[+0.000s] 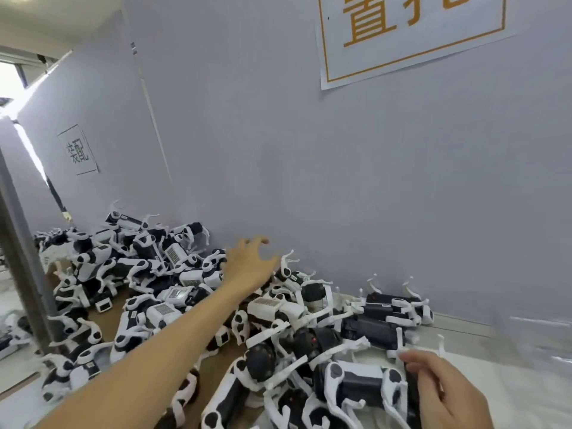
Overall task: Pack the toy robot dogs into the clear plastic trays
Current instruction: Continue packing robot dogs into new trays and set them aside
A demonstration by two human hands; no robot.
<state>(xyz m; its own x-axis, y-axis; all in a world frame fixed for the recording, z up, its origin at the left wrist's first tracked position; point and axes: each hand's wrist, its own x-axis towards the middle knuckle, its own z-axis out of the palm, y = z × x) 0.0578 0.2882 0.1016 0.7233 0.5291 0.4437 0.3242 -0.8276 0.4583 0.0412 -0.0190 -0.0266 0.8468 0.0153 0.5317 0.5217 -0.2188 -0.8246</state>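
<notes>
A big heap of black-and-white toy robot dogs [173, 283] covers the bench against the grey wall. My left hand [250, 264] reaches far over the heap, fingers spread and relaxed, hovering above the dogs and holding nothing. At the lower right my right hand [439, 388] grips the rear end of one black-and-white toy dog [362, 382], which stands on its white legs. A clear plastic tray [538, 342] shows only faintly at the right edge, blurred.
A grey partition wall [340, 181] runs right behind the heap, with an orange-lettered sign [411, 35] and a smaller paper sign [77, 150]. A metal post [21, 252] stands at the left. Brown cardboard [105, 317] lies under part of the heap.
</notes>
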